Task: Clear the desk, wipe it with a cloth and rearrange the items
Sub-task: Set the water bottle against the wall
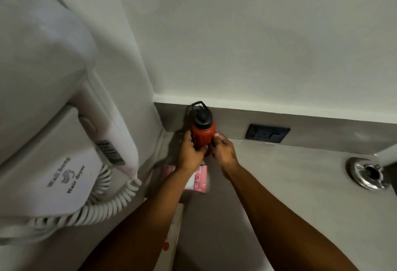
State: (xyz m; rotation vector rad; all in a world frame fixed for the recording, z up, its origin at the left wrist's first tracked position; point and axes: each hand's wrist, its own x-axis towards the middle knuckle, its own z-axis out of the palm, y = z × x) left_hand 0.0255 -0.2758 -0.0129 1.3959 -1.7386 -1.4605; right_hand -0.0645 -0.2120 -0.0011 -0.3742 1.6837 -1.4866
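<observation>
1. Head view: one red bottle (203, 134) stands in the middle of the frame, at the far left corner of the grey desk (290, 184), close to the low grey upstand along the wall.
2. Its long axis runs upright. The black cap (202, 118) is on top and its carry loop points toward the upper part of the frame, at the wall.
3. Two hands are on it. The left hand (190, 152) wraps its fingers round the bottle's left side and lower body, grasping it.
4. The right hand (224, 149) curls its fingers against the bottle's right side, also grasping it. Whether the base touches the desk cannot be told, since the hands cover it.
5. One pink packet (198, 179) with a rose print lies flat on the desk just below the hands, partly hidden under the left forearm.
6. One pale flat box (173, 234) lies lower in the frame, under the left arm, with an orange dot on it.
7. One white wall-hung hair dryer (53, 120) fills the left of the frame, with its coiled cord (107, 202) hanging below.
8. One black socket (267, 133) sits in the upstand, right of the bottle.
9. One round metal fitting (368, 173) is set in the desk at the right edge of the frame.
</observation>
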